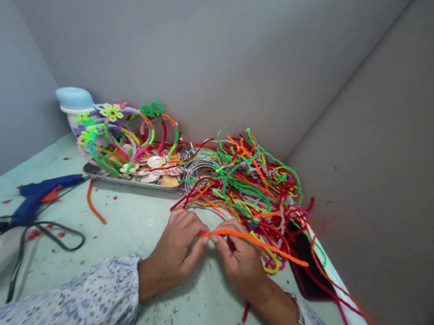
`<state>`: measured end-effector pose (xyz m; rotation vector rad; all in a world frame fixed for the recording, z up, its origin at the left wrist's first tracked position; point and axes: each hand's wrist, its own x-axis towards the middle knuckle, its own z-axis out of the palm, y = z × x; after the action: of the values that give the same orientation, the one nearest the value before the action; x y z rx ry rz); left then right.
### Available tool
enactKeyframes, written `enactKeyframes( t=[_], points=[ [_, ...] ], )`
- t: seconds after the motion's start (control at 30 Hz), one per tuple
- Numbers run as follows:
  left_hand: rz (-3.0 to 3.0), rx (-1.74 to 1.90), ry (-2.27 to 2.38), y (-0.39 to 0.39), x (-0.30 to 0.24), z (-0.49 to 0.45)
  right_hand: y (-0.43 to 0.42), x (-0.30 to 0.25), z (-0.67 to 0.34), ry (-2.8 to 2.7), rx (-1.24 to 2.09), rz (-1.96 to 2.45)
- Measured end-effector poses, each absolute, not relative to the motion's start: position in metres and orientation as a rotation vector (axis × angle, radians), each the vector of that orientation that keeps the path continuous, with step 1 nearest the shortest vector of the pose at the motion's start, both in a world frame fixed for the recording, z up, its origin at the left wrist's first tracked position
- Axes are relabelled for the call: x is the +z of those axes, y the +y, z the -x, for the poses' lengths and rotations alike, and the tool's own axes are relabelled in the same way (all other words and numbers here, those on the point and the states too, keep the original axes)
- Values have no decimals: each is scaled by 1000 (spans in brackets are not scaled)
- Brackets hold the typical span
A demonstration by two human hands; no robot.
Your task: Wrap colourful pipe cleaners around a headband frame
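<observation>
Orange stem, two-handed pinch

From afar, I'm seeing the left hand (pixel 179 241) and right hand (pixel 243 263) pinching the fuzzy orange stem (pixel 266 244) tightly, fingertips nearly meeting, over the tabletop (pixel 129 215). Its long free end (pixel 299 261) is risking a snag in the tangled pile (pixel 254 161) if swung. Pale green surface is showing red scraps (pixel 33 235); grey walls (pixel 213 53) are closing in behind.

Light is dim, greyish; detail seems slightly soft; right corners blacken.
</observation>
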<state>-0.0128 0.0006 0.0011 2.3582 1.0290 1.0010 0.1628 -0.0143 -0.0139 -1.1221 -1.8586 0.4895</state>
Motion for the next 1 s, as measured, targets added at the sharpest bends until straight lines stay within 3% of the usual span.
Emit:
enactKeyframes(
  t=[1.0],
  points=[
    [-2433,1037,1039,3,-1,13,-15,-3,-161,-1812,815,1279]
  ],
)
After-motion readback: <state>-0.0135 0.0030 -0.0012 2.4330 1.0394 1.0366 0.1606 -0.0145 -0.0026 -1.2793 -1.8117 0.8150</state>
